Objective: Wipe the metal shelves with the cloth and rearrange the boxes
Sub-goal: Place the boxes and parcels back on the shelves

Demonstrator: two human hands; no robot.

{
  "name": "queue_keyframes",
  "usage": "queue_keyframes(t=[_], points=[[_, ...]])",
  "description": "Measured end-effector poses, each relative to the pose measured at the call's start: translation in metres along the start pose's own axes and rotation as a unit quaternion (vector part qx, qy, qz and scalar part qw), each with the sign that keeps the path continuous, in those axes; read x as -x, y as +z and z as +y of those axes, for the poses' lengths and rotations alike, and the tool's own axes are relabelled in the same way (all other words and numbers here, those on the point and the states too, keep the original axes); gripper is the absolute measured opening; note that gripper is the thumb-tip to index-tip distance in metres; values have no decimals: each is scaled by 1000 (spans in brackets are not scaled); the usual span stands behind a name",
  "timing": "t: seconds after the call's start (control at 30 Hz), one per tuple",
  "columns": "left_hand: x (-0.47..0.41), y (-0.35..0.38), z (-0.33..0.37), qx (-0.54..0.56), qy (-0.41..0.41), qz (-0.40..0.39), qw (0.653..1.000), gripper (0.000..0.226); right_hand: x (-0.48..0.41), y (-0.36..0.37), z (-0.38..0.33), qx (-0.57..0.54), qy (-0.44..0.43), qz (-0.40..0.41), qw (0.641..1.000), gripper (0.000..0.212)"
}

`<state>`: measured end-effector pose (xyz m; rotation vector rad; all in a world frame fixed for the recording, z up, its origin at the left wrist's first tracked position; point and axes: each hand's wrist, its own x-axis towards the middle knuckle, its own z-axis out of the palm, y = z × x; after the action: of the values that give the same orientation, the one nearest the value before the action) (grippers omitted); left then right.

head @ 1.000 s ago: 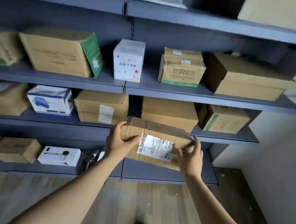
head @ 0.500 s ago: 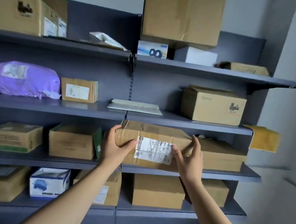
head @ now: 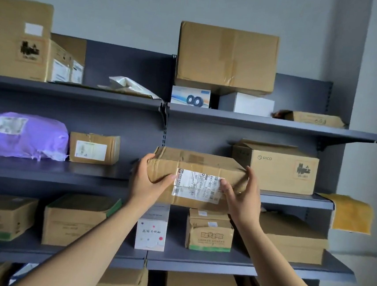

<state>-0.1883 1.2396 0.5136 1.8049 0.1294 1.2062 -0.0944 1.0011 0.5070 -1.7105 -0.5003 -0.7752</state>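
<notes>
A flat brown cardboard box [head: 194, 164] with a white shipping label is held in the air in front of the second grey metal shelf [head: 76, 173]. My left hand [head: 148, 180] grips its left end, thumb on the front face. My right hand [head: 241, 194] grips its right end, fingers curled round the corner. A yellow cloth [head: 352, 214] hangs over the right end of that same shelf. The box's underside hides part of the shelf edge behind it.
A purple parcel [head: 20, 134] and a small labelled box [head: 93, 148] sit left on that shelf, a PICO box [head: 279, 167] right. The top shelf [head: 276, 126] carries big cartons and a speaker box [head: 190, 97]. Lower shelves hold several boxes, including a white box [head: 151, 228].
Both hands have lifted the labelled box from the lower shelves up to the second shelf's height, and my view has tilted upward with it.
</notes>
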Motion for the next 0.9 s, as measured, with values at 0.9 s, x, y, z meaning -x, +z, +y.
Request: queue_keyframes(t=[0.9], points=[[-139,132,-117,-36,-19,3,999,65,-168,112,155,6,4,-91,996,75]])
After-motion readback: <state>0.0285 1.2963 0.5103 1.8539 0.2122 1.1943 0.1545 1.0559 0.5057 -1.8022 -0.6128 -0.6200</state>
